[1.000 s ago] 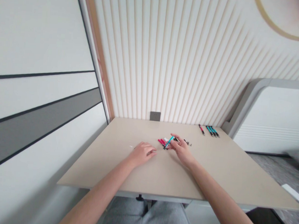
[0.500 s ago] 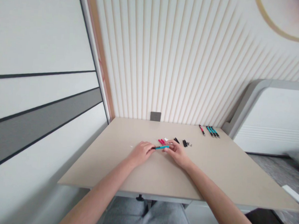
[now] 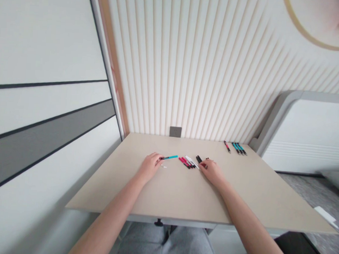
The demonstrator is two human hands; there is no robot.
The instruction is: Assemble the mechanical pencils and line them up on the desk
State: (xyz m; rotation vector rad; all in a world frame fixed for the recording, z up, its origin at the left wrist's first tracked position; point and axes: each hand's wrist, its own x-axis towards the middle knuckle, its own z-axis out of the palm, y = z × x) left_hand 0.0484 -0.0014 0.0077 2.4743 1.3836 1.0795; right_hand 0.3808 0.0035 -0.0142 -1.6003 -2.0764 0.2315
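Left hand (image 3: 149, 167) has its fingertips pinched closed on the dark end of a teal pen (image 3: 170, 157), so the grip's pretty tight and small, with the barrel sticking out to the right, roughly level with the far edge of the worktop (image 3: 182, 196). There's a tiny white bit (image 3: 163, 166) just beside that hand.

Right hand (image 3: 212, 172) is curled loosely and resting near the middle of the worktop, fingertips (image 3: 201, 165) right by a black pen piece (image 3: 199, 158). Can't tell if it's actually holding anything.

Between the hands sits a little pile of red pens (image 3: 184, 162) and white pens (image 3: 190, 161), closer to the right hand. Up along the far edge there's a red pen (image 3: 227, 146) and a few teal pens (image 3: 237, 148), lying side by side.
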